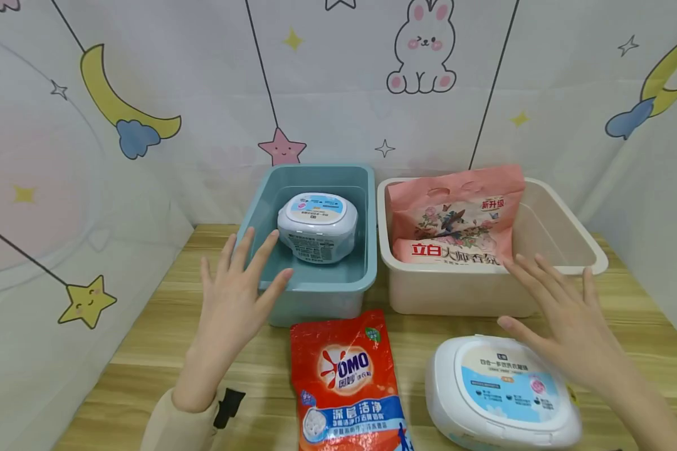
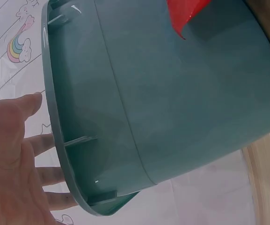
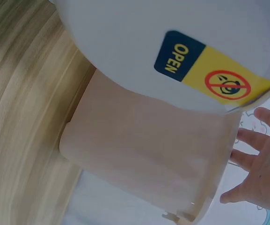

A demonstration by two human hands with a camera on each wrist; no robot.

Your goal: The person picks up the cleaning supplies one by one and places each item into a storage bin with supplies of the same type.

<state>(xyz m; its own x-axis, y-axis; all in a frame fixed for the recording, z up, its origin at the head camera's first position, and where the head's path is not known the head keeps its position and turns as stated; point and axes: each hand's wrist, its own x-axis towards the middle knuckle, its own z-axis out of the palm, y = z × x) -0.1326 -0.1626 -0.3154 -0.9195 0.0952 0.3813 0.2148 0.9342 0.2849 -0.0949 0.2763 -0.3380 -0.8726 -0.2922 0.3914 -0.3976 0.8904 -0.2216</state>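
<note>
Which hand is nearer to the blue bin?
Left. The left hand is by the near left corner of the blue bin; the right hand is farther right, near the front of the cream bin.

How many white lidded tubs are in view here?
2. One tub sits inside the blue bin; the other tub rests on the table, right of the red OMO bag. Any behind the pink bag in the cream bin would be hidden.

The left sleeve is cream (a black tab beside it).
</note>
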